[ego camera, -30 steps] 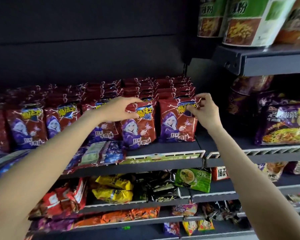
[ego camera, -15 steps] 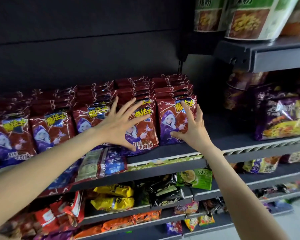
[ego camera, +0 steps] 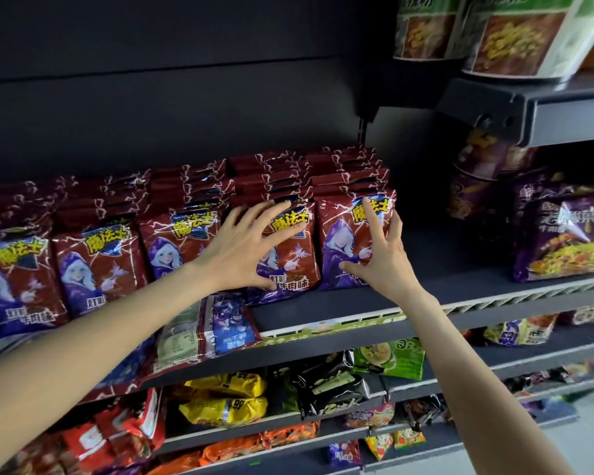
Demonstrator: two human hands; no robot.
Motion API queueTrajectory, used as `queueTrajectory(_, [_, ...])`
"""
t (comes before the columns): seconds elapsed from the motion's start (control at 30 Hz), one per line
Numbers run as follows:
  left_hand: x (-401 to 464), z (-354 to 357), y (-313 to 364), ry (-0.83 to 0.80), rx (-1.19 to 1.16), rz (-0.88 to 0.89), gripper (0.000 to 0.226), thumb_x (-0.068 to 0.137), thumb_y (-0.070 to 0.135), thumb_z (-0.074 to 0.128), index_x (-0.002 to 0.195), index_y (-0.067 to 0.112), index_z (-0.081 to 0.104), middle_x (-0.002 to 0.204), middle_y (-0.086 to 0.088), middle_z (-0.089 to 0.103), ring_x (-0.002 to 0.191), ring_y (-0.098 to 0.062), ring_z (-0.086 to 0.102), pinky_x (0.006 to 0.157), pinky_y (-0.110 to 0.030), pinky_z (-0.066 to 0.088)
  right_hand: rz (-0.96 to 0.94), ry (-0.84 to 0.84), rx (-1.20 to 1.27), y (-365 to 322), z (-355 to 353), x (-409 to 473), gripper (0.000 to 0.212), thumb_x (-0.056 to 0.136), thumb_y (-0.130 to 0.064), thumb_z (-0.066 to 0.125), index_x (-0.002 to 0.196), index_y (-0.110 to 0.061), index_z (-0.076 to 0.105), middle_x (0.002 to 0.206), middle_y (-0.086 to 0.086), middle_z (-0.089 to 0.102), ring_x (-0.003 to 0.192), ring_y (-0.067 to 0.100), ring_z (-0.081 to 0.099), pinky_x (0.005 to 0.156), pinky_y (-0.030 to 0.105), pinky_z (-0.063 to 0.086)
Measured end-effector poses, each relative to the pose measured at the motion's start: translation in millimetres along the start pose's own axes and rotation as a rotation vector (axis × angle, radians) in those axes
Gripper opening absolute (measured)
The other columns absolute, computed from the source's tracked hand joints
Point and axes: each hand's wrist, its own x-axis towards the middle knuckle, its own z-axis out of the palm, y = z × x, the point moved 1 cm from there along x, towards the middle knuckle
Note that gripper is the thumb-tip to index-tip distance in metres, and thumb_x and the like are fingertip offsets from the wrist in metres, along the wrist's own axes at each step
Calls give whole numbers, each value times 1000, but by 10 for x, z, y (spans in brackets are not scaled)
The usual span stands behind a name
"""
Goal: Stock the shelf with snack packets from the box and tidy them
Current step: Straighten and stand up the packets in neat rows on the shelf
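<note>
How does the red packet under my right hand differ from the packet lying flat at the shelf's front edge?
The red foil snack packet under the right hand stands upright showing its front; the flat red foil packet at the shelf edge lies back-side up, overhanging. The right hand presses the first; nothing touches the second. Both look like the same red-and-purple product.

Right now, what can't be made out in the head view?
- The box: not in the head view.
- Depth of the red packet rows: front packets hide the rest; dark at the back.
- Front packet under the left hand: its print is mostly covered.
- Rightmost front packet: right hand covers its edge.
- Cup tops: cut off by the top edge.
</note>
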Motion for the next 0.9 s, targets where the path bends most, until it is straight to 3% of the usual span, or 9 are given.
queueTrajectory(0.13, [6,9,-13,33,42,24,120,53,76,69,149,35,9,155,-9,8,137,-33,20,106,-55,24,-12,-30,0,39,-39,8,113,71,-31,82,147,-45,-1,157,12,-7,133,43,35,95,50,46])
queueTrajectory(0.23, [-27,30,41,31,86,62,120,54,82,60,149,35,4,157,-10,-3,142,-33,2,106,-66,9,-8,-38,8,44,-39,8,114,72,-28,82,145,-48,-3,157,10,-10,126,42,44,91,50,50])
queueTrajectory(0.33, [-55,77,98,-31,119,55,126,52,91,48,147,36,-13,154,-9,-24,141,-33,-19,104,-71,-5,-18,-27,15,23,12,12,115,72,-26,82,145,-49,-3,157,9,-11,131,42,38,91,50,51])
queueTrajectory(0.4, [-48,101,112,-43,129,30,129,52,90,51,145,37,-21,151,-8,-32,139,-33,-26,103,-72,-7,-27,-21,20,24,30,15,114,72,-27,82,147,-47,-2,157,9,-9,135,41,33,92,48,51])
queueTrajectory(0.53, [-43,115,136,-7,146,9,133,50,84,61,147,36,-16,154,-9,-23,142,-33,-17,105,-71,-3,-41,-22,11,38,24,10,113,72,-29,81,148,-45,-1,157,10,-8,134,41,33,89,44,50])
queueTrajectory(0.77, [-52,100,143,-42,130,5,128,52,88,51,144,37,-22,152,-8,-31,139,-33,-26,104,-72,-6,-36,-66,-10,16,-51,-31,114,73,-28,81,147,-44,-4,156,11,-17,140,41,22,96,46,45])
queueTrajectory(0.9, [-96,-110,163,49,71,40,102,67,81,42,150,35,4,158,-7,-7,143,-32,-9,108,-66,0,-22,-22,-24,-27,-181,-123,109,75,-26,80,148,-43,1,155,15,-19,142,44,7,102,56,39])
